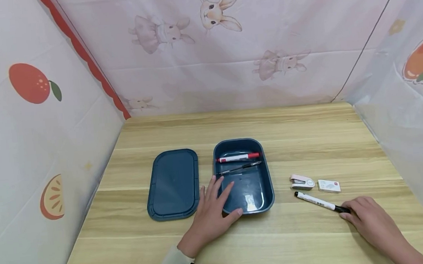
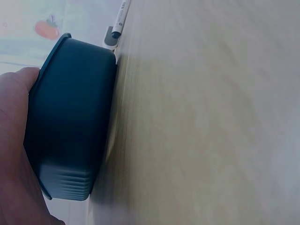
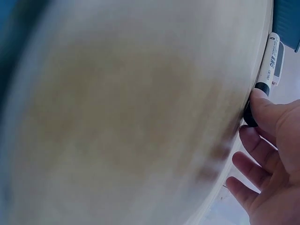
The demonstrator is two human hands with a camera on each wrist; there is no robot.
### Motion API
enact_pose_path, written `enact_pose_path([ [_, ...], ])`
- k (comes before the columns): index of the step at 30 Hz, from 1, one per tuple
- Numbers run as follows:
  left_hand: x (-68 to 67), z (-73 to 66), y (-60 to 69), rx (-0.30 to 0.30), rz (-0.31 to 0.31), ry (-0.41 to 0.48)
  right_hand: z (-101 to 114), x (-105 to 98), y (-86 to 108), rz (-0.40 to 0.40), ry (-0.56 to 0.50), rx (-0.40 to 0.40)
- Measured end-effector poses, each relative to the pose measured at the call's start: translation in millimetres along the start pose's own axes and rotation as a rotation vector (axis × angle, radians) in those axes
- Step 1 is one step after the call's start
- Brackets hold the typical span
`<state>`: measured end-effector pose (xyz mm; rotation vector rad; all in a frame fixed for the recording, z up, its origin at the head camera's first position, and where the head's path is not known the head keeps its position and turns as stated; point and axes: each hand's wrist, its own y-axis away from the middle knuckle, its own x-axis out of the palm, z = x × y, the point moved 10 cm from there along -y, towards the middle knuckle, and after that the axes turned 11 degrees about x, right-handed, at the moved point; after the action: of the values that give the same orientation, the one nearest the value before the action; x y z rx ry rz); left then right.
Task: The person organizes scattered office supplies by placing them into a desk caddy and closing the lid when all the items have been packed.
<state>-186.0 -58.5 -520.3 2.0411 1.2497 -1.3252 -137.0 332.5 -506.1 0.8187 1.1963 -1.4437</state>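
A dark blue plastic box stands uncovered on the table, with a red-capped marker and a black pen inside. My left hand rests on its near left rim, fingers spread and fairly straight; the left wrist view shows the thumb along the rim of the box. To the right lies a white marker with black ends. My right hand pinches its black cap between thumb and index finger, and the marker still lies at table level. The other fingers are loosely bent.
The matching blue lid lies flat left of the box. A small pink and white stapler and a little white carton sit just beyond the white marker. Printed cloth hangs behind the table and along both sides.
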Motion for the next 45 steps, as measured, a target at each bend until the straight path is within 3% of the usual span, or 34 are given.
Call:
enact_pose_path([
  [24, -0.2, 0.1, 0.2, -0.004, -0.005, -0.005, 3.5, -16.5, -0.6, -0.102, -0.037, 0.008],
  [40, -0.2, -0.2, 0.2, -0.009, 0.008, 0.009, 31.9, -28.5, -25.6, -0.18, -0.101, -0.167],
  [45, 0.6, 1.0, 0.1, -0.012, 0.016, 0.009, 42.1, -29.8, -38.1, -0.165, -0.112, -0.192],
])
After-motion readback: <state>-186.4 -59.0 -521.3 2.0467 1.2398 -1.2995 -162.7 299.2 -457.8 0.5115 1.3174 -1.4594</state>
